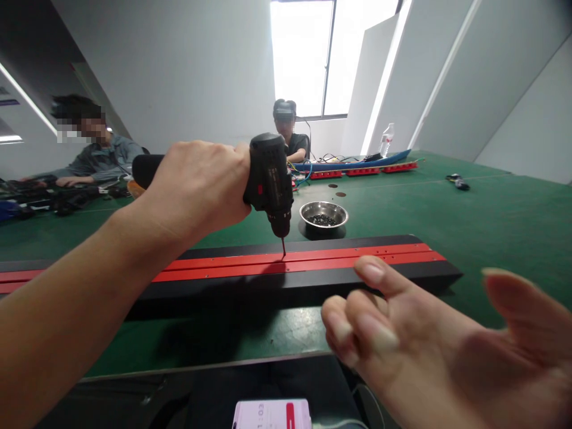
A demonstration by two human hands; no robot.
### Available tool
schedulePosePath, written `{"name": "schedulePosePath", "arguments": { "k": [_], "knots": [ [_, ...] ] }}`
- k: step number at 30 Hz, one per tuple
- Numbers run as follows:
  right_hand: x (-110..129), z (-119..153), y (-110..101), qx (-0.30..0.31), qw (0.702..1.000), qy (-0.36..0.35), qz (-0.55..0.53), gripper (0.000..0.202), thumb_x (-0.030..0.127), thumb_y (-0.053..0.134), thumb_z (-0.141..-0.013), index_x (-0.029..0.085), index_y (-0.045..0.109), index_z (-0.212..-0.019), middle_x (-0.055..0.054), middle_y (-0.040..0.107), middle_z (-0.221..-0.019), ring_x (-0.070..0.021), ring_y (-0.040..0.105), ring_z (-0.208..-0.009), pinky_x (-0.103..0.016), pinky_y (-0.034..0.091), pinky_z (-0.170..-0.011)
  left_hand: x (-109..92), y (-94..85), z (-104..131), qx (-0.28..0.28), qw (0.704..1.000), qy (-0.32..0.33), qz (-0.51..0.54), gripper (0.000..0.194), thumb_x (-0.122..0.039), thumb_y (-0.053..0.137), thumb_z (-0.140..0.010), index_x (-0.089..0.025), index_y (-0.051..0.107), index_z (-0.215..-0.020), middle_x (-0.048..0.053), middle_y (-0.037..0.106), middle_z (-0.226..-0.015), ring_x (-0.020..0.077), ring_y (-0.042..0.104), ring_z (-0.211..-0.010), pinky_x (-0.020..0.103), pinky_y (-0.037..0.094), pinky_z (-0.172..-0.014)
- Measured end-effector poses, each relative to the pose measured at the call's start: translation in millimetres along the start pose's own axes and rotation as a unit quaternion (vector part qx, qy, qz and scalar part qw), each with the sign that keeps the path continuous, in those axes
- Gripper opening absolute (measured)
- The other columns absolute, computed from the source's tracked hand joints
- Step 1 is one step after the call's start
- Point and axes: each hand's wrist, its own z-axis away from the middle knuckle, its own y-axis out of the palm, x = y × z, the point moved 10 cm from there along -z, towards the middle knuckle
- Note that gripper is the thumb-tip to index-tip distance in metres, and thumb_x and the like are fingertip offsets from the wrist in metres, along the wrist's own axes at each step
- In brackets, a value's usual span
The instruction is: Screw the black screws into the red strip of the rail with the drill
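Left hand [201, 182]: wrapped round the handle of a black, pistol-shaped power drill [269, 176]
Thin metal drill bit [283, 245]: pointing down, tip at a long black-and-red bar [322, 261]
Bar: straight, grooved red top, dotted with small holes, lying across the smooth green table [402, 205]
Right hand [415, 339]: palm up, fingers loosely curled, thumb spread wide
Round shiny steel bowl [324, 227]: beyond the bar, holding small dark pieces [322, 220]

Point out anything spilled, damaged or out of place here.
Two dark round spots mark the plain green tabletop behind the metal bowl; whether stains or objects, I cannot tell. Nothing else stands out.
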Motion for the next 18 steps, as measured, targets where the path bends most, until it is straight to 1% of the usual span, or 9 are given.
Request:
{"name": "schedulePosePath", "arguments": {
  "k": [1, 3, 5, 7, 11, 14, 18],
  "knots": [
    [2.0, -5.1, -5.8, -0.012, 1.0, -0.01, 0.0, 0.053, 0.065, 0.043, -0.081, 0.027, 0.068, -0.109, -0.011, 0.072, -0.103, -0.0365, 0.059, -0.111, -0.054, 0.043, -0.089, -1.0, -0.4, 0.3, 0.0, 1.0, 0.002, -0.001, 0.045, -0.051, 0.044, -0.088, -0.026, 0.059, -0.123, 0.013, 0.069, -0.091, 0.0343, 0.067, -0.077, 0.039, 0.042, -0.065],
    [1.0, -14.2, -19.0, -0.039, 0.999, -0.013, 0.01, 0.048, 0.059, 0.045, -0.086, 0.026, 0.067, -0.112, -0.01, 0.069, -0.117, -0.0337, 0.056, -0.119, -0.051, 0.043, -0.094, -1.1, -0.4, 0.7, 0.002, 1.0, 0.001, 0.002, 0.044, -0.05, 0.043, -0.089, -0.025, 0.06, -0.121, 0.013, 0.069, -0.09, 0.034, 0.067, -0.077, 0.039, 0.043, -0.065],
    [-0.8, -20.6, -31.1, -0.066, 0.997, -0.012, 0.033, 0.044, 0.056, 0.048, -0.087, 0.025, 0.067, -0.112, -0.01, 0.067, -0.122, -0.0334, 0.054, -0.124, -0.05, 0.044, -0.095, 0.0, 0.8, 1.1, 0.006, 1.0, -0.002, 0.006, 0.043, -0.05, 0.044, -0.089, -0.023, 0.061, -0.117, 0.014, 0.068, -0.09, 0.0334, 0.066, -0.077, 0.039, 0.043, -0.066],
    [-1.5, -24.4, -38.0, -0.081, 0.995, -0.011, 0.053, 0.04, 0.053, 0.05, -0.088, 0.025, 0.067, -0.11, -0.01, 0.067, -0.124, -0.0335, 0.053, -0.126, -0.05, 0.044, -0.094, 0.8, 1.6, 1.3, 0.007, 1.0, -0.003, 0.007, 0.042, -0.049, 0.046, -0.088, -0.022, 0.061, -0.116, 0.014, 0.068, -0.09, 0.0328, 0.066, -0.078, 0.039, 0.044, -0.067],
    [0.2, -28.0, -38.1, -0.073, 0.995, -0.017, 0.063, 0.036, 0.048, 0.052, -0.089, 0.023, 0.068, -0.11, -0.011, 0.065, -0.128, -0.0327, 0.052, -0.127, -0.048, 0.047, -0.092, 1.2, 2.7, 1.0, 0.008, 1.0, -0.002, 0.001, 0.041, -0.047, 0.049, -0.086, -0.023, 0.061, -0.116, 0.013, 0.068, -0.09, 0.0321, 0.066, -0.076, 0.038, 0.043, -0.066],
    [1.2, -28.9, -36.4, -0.061, 0.996, -0.019, 0.062, 0.036, 0.047, 0.054, -0.089, 0.022, 0.068, -0.11, -0.011, 0.064, -0.13, -0.032, 0.053, -0.127, -0.046, 0.048, -0.091, 1.6, 3.0, 0.8, 0.008, 1.0, -0.004, -0.005, 0.041, -0.048, 0.049, -0.086, -0.023, 0.061, -0.117, 0.012, 0.069, -0.089, 0.0316, 0.066, -0.075, 0.037, 0.043, -0.064],
    [0.7, -29.5, -36.5, -0.052, 0.997, -0.016, 0.052, 0.036, 0.047, 0.052, -0.09, 0.022, 0.069, -0.11, -0.011, 0.063, -0.131, -0.0312, 0.052, -0.128, -0.045, 0.048, -0.091, 2.2, 3.8, 1.6, 0.009, 1.0, -0.001, -0.008, 0.044, -0.049, 0.048, -0.087, -0.025, 0.061, -0.121, 0.012, 0.069, -0.092, 0.0313, 0.066, -0.076, 0.037, 0.044, -0.066]
  ]
}}
